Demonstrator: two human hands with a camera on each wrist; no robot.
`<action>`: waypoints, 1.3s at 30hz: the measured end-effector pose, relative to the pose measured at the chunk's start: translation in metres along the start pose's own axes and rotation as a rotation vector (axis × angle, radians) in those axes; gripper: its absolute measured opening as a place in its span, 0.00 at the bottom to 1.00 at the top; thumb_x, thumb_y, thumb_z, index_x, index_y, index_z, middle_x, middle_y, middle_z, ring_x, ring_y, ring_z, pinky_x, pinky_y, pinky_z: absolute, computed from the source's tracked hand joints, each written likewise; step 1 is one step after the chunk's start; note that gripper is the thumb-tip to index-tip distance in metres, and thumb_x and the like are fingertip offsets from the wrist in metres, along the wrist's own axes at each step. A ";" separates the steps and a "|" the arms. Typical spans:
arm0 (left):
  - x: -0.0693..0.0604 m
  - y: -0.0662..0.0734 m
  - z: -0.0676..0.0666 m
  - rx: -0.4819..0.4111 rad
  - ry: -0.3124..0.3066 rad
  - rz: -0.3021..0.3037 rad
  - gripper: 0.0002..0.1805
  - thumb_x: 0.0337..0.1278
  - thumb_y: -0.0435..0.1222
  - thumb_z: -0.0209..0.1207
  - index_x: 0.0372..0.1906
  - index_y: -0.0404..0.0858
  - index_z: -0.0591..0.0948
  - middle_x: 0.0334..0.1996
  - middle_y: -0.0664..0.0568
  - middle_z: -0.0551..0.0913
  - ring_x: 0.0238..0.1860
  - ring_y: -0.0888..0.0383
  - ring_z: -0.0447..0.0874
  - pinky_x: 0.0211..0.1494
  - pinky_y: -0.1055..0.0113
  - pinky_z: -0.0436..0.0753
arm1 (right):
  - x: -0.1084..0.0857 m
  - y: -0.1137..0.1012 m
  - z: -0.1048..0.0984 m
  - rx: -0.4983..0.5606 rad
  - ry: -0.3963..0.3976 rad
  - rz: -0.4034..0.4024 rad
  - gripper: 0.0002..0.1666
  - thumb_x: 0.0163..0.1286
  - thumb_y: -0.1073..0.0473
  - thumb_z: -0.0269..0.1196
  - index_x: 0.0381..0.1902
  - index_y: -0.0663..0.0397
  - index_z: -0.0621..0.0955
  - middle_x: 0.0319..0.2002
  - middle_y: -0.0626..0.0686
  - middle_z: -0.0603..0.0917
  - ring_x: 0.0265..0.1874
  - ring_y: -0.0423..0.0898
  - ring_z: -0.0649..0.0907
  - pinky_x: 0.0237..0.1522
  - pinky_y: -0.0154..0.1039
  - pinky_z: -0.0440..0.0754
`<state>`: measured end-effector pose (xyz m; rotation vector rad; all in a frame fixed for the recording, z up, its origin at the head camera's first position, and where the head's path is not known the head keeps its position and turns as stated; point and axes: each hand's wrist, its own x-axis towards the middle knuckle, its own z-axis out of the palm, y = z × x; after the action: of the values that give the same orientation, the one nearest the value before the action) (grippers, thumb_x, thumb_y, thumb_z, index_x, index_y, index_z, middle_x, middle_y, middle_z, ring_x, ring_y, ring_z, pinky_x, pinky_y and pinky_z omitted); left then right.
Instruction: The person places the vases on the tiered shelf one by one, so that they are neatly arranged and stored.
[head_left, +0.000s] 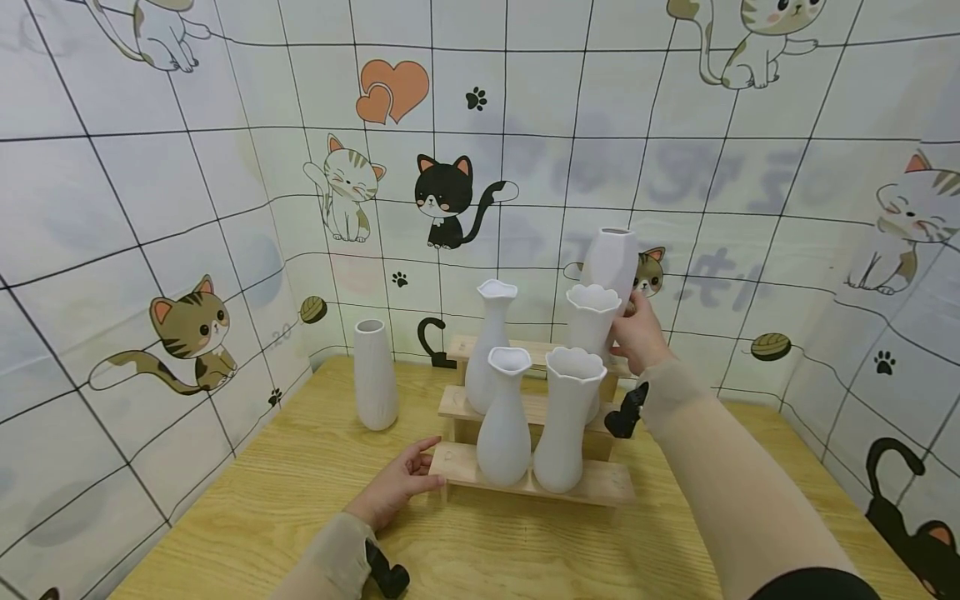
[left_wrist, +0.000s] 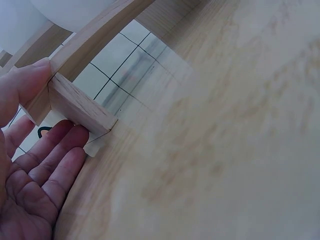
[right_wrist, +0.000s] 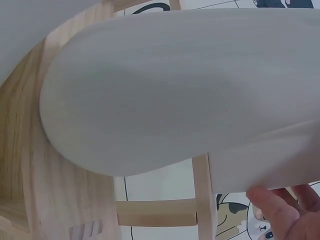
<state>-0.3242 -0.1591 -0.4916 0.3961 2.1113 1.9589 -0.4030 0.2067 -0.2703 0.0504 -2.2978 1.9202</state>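
Note:
A three-step wooden stand (head_left: 611, 483) carries several white vases. My right hand (head_left: 643, 337) holds a faceted white vase (head_left: 609, 254) at the top step, its fingers at the vase's right side; its base is hidden. In the right wrist view, fingertips touch that vase's edge (right_wrist: 260, 172), behind a nearer vase (right_wrist: 140, 95). My left hand (head_left: 399, 485) grips the left end of the bottom step, thumb on the board's end (left_wrist: 80, 52) and fingers by its leg. Two vases, one narrow-necked (head_left: 504, 437) and one wavy-rimmed (head_left: 564, 429), stand on that step.
The middle step bears a narrow-necked vase (head_left: 489, 354) and a scalloped vase (head_left: 590, 312). A ribbed cylindrical vase (head_left: 376, 379) stands apart on the wooden table (head_left: 300, 500), left of the stand. A wall covering (head_left: 540, 167) with cartoon cats surrounds the table's back and sides.

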 end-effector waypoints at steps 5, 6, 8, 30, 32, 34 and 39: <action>0.000 0.001 0.000 -0.005 0.000 -0.003 0.43 0.56 0.36 0.66 0.74 0.38 0.57 0.54 0.42 0.72 0.50 0.54 0.75 0.55 0.62 0.75 | -0.004 0.004 -0.005 0.022 -0.020 -0.025 0.45 0.72 0.57 0.57 0.77 0.49 0.46 0.70 0.66 0.57 0.66 0.64 0.62 0.61 0.65 0.64; 0.000 0.001 0.000 -0.005 0.000 -0.005 0.43 0.56 0.37 0.66 0.74 0.38 0.57 0.54 0.42 0.73 0.50 0.54 0.75 0.55 0.62 0.75 | -0.004 0.005 -0.006 0.024 -0.025 -0.026 0.45 0.72 0.57 0.57 0.77 0.50 0.45 0.70 0.66 0.56 0.66 0.64 0.62 0.62 0.64 0.63; 0.000 0.001 0.000 -0.002 0.003 -0.007 0.43 0.56 0.37 0.66 0.74 0.38 0.57 0.54 0.42 0.73 0.50 0.54 0.75 0.55 0.62 0.75 | -0.007 0.008 -0.010 0.013 -0.035 -0.026 0.47 0.72 0.57 0.58 0.77 0.50 0.43 0.71 0.66 0.55 0.67 0.64 0.62 0.63 0.63 0.62; 0.001 0.002 0.001 0.014 0.010 -0.009 0.43 0.56 0.38 0.66 0.74 0.39 0.57 0.54 0.42 0.72 0.50 0.53 0.74 0.54 0.63 0.75 | -0.057 0.054 -0.045 -0.046 0.012 -0.016 0.57 0.66 0.43 0.63 0.76 0.56 0.42 0.71 0.65 0.56 0.67 0.61 0.63 0.65 0.56 0.64; 0.001 0.001 0.000 0.021 0.010 -0.009 0.44 0.56 0.39 0.67 0.74 0.39 0.57 0.54 0.41 0.72 0.50 0.53 0.74 0.54 0.63 0.75 | -0.063 0.062 -0.047 -0.042 0.005 -0.006 0.55 0.67 0.44 0.62 0.76 0.57 0.42 0.71 0.66 0.56 0.67 0.61 0.62 0.65 0.56 0.64; 0.002 -0.001 -0.001 0.027 0.008 -0.005 0.44 0.56 0.40 0.67 0.74 0.39 0.57 0.54 0.41 0.72 0.50 0.52 0.74 0.54 0.63 0.75 | -0.068 0.069 -0.048 -0.036 -0.007 0.007 0.54 0.68 0.45 0.61 0.76 0.58 0.42 0.71 0.66 0.56 0.66 0.60 0.63 0.64 0.55 0.65; 0.002 -0.004 -0.002 0.028 0.000 -0.001 0.44 0.56 0.40 0.67 0.74 0.39 0.57 0.54 0.41 0.72 0.51 0.52 0.74 0.55 0.61 0.75 | -0.080 0.091 -0.051 -0.038 -0.048 0.040 0.55 0.68 0.44 0.61 0.76 0.57 0.41 0.71 0.65 0.56 0.66 0.58 0.63 0.62 0.51 0.69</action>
<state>-0.3266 -0.1604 -0.4950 0.4004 2.1405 1.9314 -0.3301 0.2678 -0.3613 0.0473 -2.3831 1.9133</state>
